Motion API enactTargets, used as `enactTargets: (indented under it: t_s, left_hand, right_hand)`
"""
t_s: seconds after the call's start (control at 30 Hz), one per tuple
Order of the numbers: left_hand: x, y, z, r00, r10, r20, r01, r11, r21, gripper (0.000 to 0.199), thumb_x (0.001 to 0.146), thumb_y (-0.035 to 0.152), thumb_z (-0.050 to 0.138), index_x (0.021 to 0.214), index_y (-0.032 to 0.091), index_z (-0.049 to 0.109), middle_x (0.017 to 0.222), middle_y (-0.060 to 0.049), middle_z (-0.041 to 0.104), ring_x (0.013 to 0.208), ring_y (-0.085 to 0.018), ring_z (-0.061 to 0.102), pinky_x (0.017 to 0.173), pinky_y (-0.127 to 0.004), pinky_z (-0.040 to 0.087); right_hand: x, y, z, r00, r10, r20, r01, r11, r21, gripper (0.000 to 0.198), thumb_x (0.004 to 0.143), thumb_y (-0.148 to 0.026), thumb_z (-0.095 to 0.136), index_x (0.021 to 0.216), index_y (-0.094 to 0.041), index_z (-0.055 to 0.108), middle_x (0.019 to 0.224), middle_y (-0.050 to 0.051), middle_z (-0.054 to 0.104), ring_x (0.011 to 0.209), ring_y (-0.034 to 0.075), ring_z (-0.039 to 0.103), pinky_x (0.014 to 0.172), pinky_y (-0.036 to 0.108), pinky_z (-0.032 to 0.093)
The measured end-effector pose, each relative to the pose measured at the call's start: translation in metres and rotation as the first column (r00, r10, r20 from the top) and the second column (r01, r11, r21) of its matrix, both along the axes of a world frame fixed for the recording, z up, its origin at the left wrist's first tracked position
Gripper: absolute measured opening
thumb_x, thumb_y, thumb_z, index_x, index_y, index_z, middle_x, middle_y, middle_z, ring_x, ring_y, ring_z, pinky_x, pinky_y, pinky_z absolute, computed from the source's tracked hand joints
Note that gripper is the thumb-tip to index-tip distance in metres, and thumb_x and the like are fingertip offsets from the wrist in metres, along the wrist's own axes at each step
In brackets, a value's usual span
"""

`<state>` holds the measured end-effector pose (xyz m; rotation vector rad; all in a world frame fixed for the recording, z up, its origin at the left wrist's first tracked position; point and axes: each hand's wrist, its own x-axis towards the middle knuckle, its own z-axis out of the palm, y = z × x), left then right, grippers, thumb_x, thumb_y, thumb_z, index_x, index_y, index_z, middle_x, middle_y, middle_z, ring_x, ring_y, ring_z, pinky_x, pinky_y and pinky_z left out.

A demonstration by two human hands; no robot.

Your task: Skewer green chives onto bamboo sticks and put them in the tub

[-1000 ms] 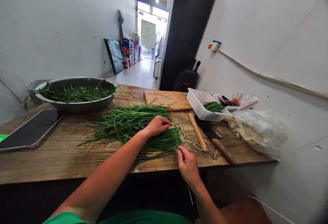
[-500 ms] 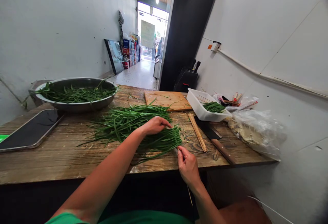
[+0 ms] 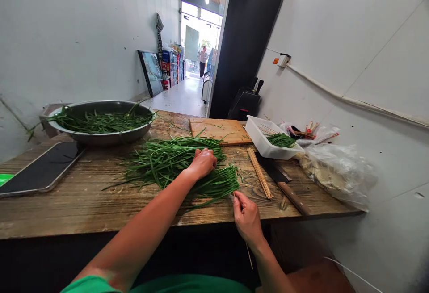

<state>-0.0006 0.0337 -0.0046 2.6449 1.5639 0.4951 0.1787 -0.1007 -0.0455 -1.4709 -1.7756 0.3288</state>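
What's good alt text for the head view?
The left hand is at a heap of long green stalks on a wooden table, while the right hand pinches a thin stick near their ends. A metal bowl of greens stands left; a stick bundle and a cleaver lie right.

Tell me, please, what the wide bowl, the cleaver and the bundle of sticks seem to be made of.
Wide bowl: metal, likely stainless steel, smooth with a grey sheen.
Cleaver blade: metal by its broad, flat, dark face; handle: probably wood, brown with rivet-like dots.
Bundle of sticks: bamboo or wood, seemingly unvarnished, pale tan and matt.
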Motion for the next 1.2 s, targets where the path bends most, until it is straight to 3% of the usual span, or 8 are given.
enactTargets:
  t_s: [0.23, 0.4, 0.63, 0.83, 0.97, 1.2]
  left_hand:
    - [0.007, -0.011, 0.008, 0.997, 0.069, -0.042, -0.067, 0.997, 0.044, 0.016, 0.072, 0.014, 0.048, 0.064, 0.017, 0.062, 0.081, -0.009, 0.053, 0.091, -0.024, 0.04, 0.079, -0.041, 0.025]
    - [0.008, -0.014, 0.01, 0.994, 0.092, -0.066, -0.086, 0.992, 0.089, 0.018, 0.072, 0.012, 0.047, 0.058, 0.015, 0.058, 0.08, -0.011, 0.053, 0.09, -0.025, 0.04, 0.081, -0.042, 0.025]
    - [0.007, -0.013, 0.014, 0.998, -0.033, 0.058, 0.023, 0.986, 0.166, 0.022, 0.079, 0.025, 0.045, 0.068, 0.015, 0.061, 0.08, -0.009, 0.056, 0.087, -0.022, 0.046, 0.08, -0.036, 0.028]
    - [0.012, -0.01, 0.014, 0.965, -0.031, 0.262, 0.018, 0.998, 0.053, 0.021, 0.081, 0.03, 0.043, 0.086, 0.018, 0.06, 0.069, -0.003, 0.06, 0.069, -0.015, 0.053, 0.072, -0.028, 0.034]
    - [0.013, -0.003, 0.006, 0.891, 0.005, 0.453, 0.05, 0.993, -0.109, 0.02, 0.077, 0.028, 0.046, 0.082, 0.017, 0.062, 0.064, -0.001, 0.061, 0.061, -0.012, 0.053, 0.061, -0.022, 0.038]
    - [0.013, -0.001, 0.003, 0.837, 0.028, 0.546, 0.16, 0.943, -0.294, 0.023, 0.071, 0.021, 0.046, 0.084, 0.013, 0.063, 0.069, -0.001, 0.066, 0.06, -0.011, 0.057, 0.06, -0.02, 0.043]
  right_hand:
    - [0.001, 0.002, -0.003, 1.0, -0.008, 0.017, 0.007, 1.0, 0.025, 0.033, 0.083, -0.026, 0.037, 0.097, -0.013, 0.063, 0.075, 0.007, 0.068, 0.06, 0.016, 0.063, 0.05, 0.022, 0.045]
    - [0.0, 0.0, -0.001, 1.0, -0.005, 0.011, 0.004, 1.0, 0.023, 0.032, 0.083, -0.025, 0.037, 0.098, -0.012, 0.063, 0.081, 0.008, 0.069, 0.068, 0.018, 0.065, 0.057, 0.024, 0.048]
    - [0.0, 0.002, -0.003, 1.0, 0.008, -0.016, -0.008, 0.999, 0.04, 0.032, 0.083, -0.025, 0.038, 0.098, -0.014, 0.063, 0.086, 0.009, 0.069, 0.075, 0.018, 0.065, 0.064, 0.025, 0.049]
    - [0.001, 0.001, -0.005, 1.0, 0.012, -0.011, -0.012, 1.0, 0.007, 0.033, 0.084, -0.026, 0.036, 0.099, -0.012, 0.062, 0.084, 0.009, 0.069, 0.068, 0.018, 0.064, 0.057, 0.024, 0.048]
    - [0.001, 0.0, -0.001, 1.0, 0.012, -0.006, -0.012, 1.0, 0.019, 0.032, 0.084, -0.025, 0.037, 0.099, -0.013, 0.062, 0.083, 0.009, 0.069, 0.069, 0.018, 0.064, 0.06, 0.024, 0.048]
    - [0.0, -0.001, 0.004, 1.0, 0.011, 0.005, -0.011, 0.999, 0.032, 0.031, 0.083, -0.025, 0.037, 0.096, -0.014, 0.064, 0.075, 0.006, 0.069, 0.06, 0.016, 0.063, 0.054, 0.023, 0.046]
